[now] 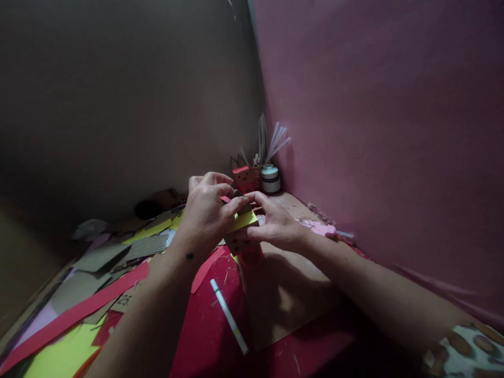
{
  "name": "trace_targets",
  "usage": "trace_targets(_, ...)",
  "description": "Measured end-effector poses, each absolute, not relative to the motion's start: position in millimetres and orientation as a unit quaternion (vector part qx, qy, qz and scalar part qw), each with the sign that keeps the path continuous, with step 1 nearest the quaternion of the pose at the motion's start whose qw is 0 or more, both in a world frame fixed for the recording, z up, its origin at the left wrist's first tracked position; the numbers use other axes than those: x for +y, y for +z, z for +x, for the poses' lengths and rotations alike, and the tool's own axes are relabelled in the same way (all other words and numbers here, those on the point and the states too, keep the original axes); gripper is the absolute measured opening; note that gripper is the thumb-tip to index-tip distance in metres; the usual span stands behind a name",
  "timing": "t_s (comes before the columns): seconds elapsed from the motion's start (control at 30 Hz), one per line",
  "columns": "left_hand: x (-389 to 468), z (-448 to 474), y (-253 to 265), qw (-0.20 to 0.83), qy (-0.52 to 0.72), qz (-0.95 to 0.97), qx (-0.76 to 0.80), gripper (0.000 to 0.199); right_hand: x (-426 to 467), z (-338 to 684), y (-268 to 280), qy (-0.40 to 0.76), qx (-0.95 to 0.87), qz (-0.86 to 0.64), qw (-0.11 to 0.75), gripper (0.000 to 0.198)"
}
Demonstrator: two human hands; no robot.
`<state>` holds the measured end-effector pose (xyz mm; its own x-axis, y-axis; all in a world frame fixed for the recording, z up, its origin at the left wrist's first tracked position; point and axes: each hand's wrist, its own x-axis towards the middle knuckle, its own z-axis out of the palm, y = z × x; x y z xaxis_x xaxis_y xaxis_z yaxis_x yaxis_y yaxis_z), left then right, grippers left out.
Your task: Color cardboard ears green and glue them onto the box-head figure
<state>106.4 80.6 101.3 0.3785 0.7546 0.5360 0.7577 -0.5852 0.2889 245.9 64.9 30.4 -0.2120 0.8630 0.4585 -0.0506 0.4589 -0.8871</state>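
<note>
A small cardboard box figure (239,242) with a yellow top and dark marks on its front stands before me on a cardboard sheet (291,302). My right hand (273,220) grips its right side, thumb on the front and fingers towards the back. At the top, my left hand (210,202) pinches a small dark cardboard piece (243,206) against the yellow surface; the fingers partly hide this piece. A red part (251,257) shows under the box. Nearer to me lies a white marker pen (229,316) with a green band.
Coloured paper and cardboard scraps (98,257) crowd the left, including a long red strip (79,320). Behind my hands stand another box figure (242,177), a holder with several white sticks (277,140) and a jar (271,178). A pink glue gun (321,228) lies beside the pink wall.
</note>
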Motion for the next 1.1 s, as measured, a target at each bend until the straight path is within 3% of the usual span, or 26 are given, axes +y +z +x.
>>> trace_targets(0.47,79.8,106.8,93.0,0.011,-0.336,-0.831,-0.443,0.019,66.7,246.6,27.1,0.381,-0.668,-0.312,0.558,0.064)
trace_targets(1.1,81.7,104.8,86.5,0.026,-0.377,-0.829,-0.412,0.014,67.1,247.2,26.8,0.368,-0.68,-0.31,0.553,0.064)
